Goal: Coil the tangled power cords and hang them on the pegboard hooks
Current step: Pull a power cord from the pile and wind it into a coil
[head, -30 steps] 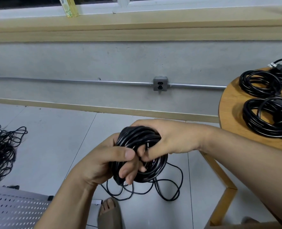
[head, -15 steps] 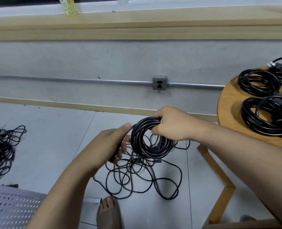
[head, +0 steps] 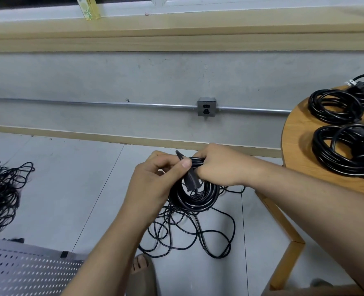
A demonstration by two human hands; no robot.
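A black power cord coil [head: 195, 198] hangs in front of me above the floor. My right hand [head: 217, 167] grips the top of the coil's loops. My left hand [head: 155, 180] pinches the cord just behind its black plug [head: 190, 181], which hangs across the coil's opening. Loose loops of the same cord [head: 187, 236] trail on the floor below. The grey pegboard [head: 27, 272] lies at the bottom left; no hooks show on it.
A round wooden table [head: 300, 146] at the right carries several coiled black cords [head: 334, 107]. A tangled pile of black cords [head: 1, 195] lies on the floor at the left. A wall socket [head: 206, 107] sits on a metal conduit. My sandalled foot [head: 142, 272] is below.
The coil loosened from a tight bundle held in both hands, and loose loops dropped to the floor. My left hand let go of the bundle and now pinches the cord at the plug.
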